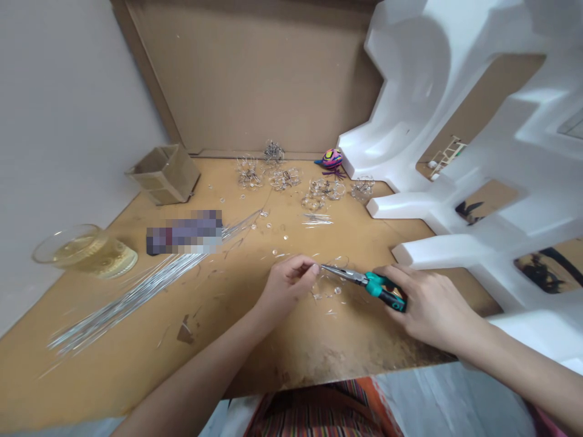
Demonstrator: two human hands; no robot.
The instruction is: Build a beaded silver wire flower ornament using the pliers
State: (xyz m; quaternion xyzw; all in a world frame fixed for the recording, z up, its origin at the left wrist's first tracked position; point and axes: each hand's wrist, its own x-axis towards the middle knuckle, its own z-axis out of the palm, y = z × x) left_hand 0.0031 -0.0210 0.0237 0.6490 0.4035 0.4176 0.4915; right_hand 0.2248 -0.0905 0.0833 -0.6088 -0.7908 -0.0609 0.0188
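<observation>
Left fingers (307, 269), pressed together, hide anything pinched at the tip of needle-nose pliers (359, 279) clenched in the right hand (432, 306).

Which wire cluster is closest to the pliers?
The loose wire loops right beside the tip of the teal-handled needle-nose pliers in the right hand; the other wire clusters sit far back on the board.

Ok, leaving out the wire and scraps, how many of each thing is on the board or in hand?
pliers: 1
glass bowl: 1
cardboard box: 1
colourful figure: 1
blurred object: 1
Total: 5
</observation>
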